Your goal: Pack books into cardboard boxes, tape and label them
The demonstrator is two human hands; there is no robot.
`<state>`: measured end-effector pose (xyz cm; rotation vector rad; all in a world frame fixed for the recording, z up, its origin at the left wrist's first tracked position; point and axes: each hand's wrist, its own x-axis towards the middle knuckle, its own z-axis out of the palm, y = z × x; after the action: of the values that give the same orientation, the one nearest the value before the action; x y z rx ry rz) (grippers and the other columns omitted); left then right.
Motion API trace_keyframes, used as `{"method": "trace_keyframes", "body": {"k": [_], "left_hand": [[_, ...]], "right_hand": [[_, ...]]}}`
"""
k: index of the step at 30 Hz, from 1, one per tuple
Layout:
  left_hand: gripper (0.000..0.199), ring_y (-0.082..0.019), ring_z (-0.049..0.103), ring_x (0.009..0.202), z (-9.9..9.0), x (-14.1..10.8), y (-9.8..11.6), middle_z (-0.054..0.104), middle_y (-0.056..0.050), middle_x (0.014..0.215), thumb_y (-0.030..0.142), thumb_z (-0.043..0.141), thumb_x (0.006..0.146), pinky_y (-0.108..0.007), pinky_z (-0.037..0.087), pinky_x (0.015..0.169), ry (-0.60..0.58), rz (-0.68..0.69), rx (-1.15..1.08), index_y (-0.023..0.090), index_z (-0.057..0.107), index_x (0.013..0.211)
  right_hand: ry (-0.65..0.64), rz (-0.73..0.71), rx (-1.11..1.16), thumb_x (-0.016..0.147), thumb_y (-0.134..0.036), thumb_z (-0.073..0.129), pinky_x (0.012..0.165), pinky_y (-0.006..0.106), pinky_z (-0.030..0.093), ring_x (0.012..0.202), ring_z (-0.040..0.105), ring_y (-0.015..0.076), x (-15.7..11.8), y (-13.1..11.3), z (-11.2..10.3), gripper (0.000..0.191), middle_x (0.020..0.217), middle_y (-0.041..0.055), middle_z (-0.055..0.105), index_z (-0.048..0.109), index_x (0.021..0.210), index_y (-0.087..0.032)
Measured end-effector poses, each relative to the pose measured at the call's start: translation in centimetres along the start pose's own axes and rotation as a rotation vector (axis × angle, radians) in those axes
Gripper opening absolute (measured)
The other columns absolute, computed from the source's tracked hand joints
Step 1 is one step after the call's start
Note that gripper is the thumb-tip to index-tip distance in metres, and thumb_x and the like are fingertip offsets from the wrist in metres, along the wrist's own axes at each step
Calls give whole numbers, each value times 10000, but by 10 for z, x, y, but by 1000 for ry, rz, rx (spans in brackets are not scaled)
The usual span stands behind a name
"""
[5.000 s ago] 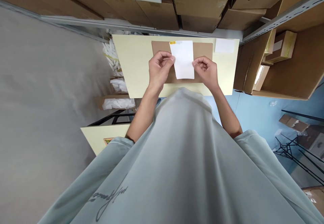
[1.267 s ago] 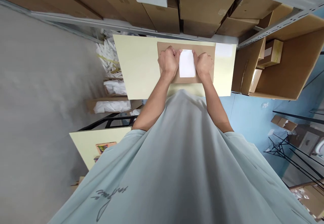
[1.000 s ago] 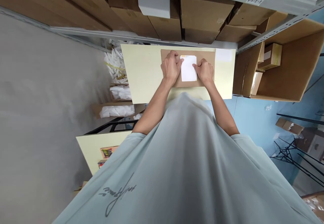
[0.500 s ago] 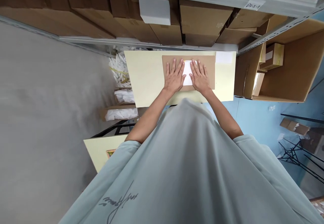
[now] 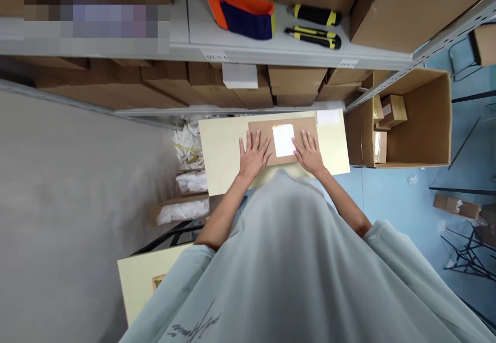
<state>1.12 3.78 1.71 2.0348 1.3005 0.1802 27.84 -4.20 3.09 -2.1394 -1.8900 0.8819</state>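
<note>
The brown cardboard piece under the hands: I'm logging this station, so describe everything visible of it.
The brown cardboard piece is rectangular and lies flat on the pale yellow tabletop. A white label, yellow at its upper left corner, sits centrally. The left hand spreads across the cardboard's left edge; the right hand rests on its right part. Thickness is unclear.

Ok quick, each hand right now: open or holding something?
Left hand: open, spread on the brown cardboard, gripping nothing.
Right hand: open, at the edge of the white label, gripping nothing.
</note>
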Motion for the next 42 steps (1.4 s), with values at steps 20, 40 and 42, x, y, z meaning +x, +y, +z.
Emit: {"method": "trace_keyframes", "body": {"k": [20,40,42], "left_hand": [[1001,-359,562,1672,-1,-85,-40,596,-109,1780,636,795,922,-515,470,1399,-206,-218,-622,319,435,1801],[850,-383,620,1591,130,-57,234,650,-141,1707,693,834,980,-551,457,1395,-103,161,-577,286,624,1696],[852,-387,619,1596,153,-51,271,645,-145,1715,694,831,982,-549,478,1378,-86,187,-566,284,618,1698]], "right_hand": [[287,433,1107,798,-990,760,1457,559,361,1789,396,356,-122,-6,19,1127,1850,104,522,580,1726,-375],[878,515,1580,845,-857,904,1468,630,310,1749,468,383,-340,158,-6,1018,1902,50,438,597,1722,-440],[922,525,1608,836,-834,926,1462,631,325,1733,493,375,-358,187,-14,1011,1883,49,471,610,1711,-440]]}}
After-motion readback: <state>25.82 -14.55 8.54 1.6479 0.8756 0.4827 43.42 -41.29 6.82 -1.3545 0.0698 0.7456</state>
